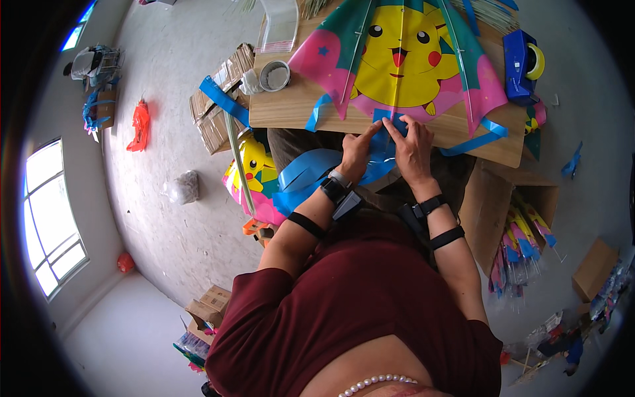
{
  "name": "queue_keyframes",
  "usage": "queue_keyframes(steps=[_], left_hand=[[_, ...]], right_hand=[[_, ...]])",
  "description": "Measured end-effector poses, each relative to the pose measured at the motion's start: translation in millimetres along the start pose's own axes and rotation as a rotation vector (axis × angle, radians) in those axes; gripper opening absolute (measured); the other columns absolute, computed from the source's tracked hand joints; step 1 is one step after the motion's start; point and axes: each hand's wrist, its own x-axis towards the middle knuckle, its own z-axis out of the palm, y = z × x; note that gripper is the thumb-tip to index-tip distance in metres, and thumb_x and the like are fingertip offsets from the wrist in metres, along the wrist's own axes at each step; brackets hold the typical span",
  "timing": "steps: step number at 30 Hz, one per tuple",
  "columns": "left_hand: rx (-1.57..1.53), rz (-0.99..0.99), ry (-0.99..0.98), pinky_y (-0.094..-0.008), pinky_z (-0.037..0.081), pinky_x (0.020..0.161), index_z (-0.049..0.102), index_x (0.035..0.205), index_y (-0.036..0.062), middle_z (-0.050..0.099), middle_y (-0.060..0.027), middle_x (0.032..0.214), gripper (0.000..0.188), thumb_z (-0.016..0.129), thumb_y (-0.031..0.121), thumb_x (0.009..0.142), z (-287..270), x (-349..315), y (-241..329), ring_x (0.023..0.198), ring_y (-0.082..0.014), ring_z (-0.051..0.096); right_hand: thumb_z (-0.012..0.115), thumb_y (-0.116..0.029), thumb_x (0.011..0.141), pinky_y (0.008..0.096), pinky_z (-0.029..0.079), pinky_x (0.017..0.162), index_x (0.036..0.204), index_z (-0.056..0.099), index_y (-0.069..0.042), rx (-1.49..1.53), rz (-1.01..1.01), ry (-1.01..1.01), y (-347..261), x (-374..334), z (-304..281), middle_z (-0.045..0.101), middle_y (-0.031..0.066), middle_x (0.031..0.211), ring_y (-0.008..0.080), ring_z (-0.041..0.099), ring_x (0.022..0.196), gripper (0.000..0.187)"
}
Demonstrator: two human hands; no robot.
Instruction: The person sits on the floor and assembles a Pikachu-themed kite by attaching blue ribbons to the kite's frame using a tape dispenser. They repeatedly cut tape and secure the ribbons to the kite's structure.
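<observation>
A kite point(395, 59) with a yellow cartoon figure on green and pink lies on the wooden table, its thin rods running down the sheet. At its lower middle edge is a wide blue ribbon point(382, 145), which hangs over the table's near edge toward my lap. My left hand point(357, 151) has its fingers closed on the ribbon's left side, index fingertip at the kite's edge. Opposite it, my right hand point(414, 151) presses the ribbon with stretched, parted fingers. The two index fingertips nearly meet. Blue strips point(477, 137) also stick out at the kite's sides.
On the wooden table point(284, 109) stand a tape roll point(274, 76) at left and a blue tape dispenser point(520, 66) at right. A cardboard box point(486, 212) with packed kites is at my right. Another kite point(254, 175) hangs below the table's left side.
</observation>
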Motion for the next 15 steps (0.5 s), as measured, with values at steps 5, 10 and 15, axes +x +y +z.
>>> queue_keyframes(steps=[5, 10, 15], left_hand=[[-0.004, -0.004, -0.005, -0.0241, 0.032, 0.050, 0.072, 0.087, 0.0095, 0.059, 0.0065, 0.068, 0.019, 0.078, 0.028, 0.088, -2.0, 1.9, -1.8, 0.054, -0.0040, 0.049], [0.000, -0.010, -0.025, -0.0236, 0.031, 0.050, 0.073, 0.088, 0.0089, 0.060, 0.0065, 0.068, 0.021, 0.077, 0.029, 0.088, -3.8, 1.9, -1.1, 0.054, -0.0041, 0.049], [-0.001, -0.019, -0.031, -0.0232, 0.031, 0.049, 0.073, 0.089, 0.0084, 0.061, 0.0059, 0.068, 0.021, 0.077, 0.029, 0.089, -2.8, -0.1, 1.6, 0.053, -0.0042, 0.049]], right_hand=[[0.057, -0.003, 0.087, 0.0461, 0.038, 0.098, 0.134, 0.063, -0.021, -0.006, -0.008, 0.004, 0.6, 0.2, -0.8, 0.054, 0.0115, 0.121, 0.0292, 0.054, 0.112, 0.051], [0.057, -0.005, 0.088, 0.0458, 0.038, 0.098, 0.134, 0.063, -0.022, -0.003, -0.007, 0.000, 0.4, 0.3, -1.2, 0.054, 0.0110, 0.122, 0.0287, 0.054, 0.112, 0.050], [0.057, -0.006, 0.088, 0.0456, 0.038, 0.097, 0.133, 0.064, -0.022, -0.002, -0.006, -0.001, 0.7, 0.2, -1.3, 0.054, 0.0105, 0.122, 0.0283, 0.054, 0.111, 0.049]])
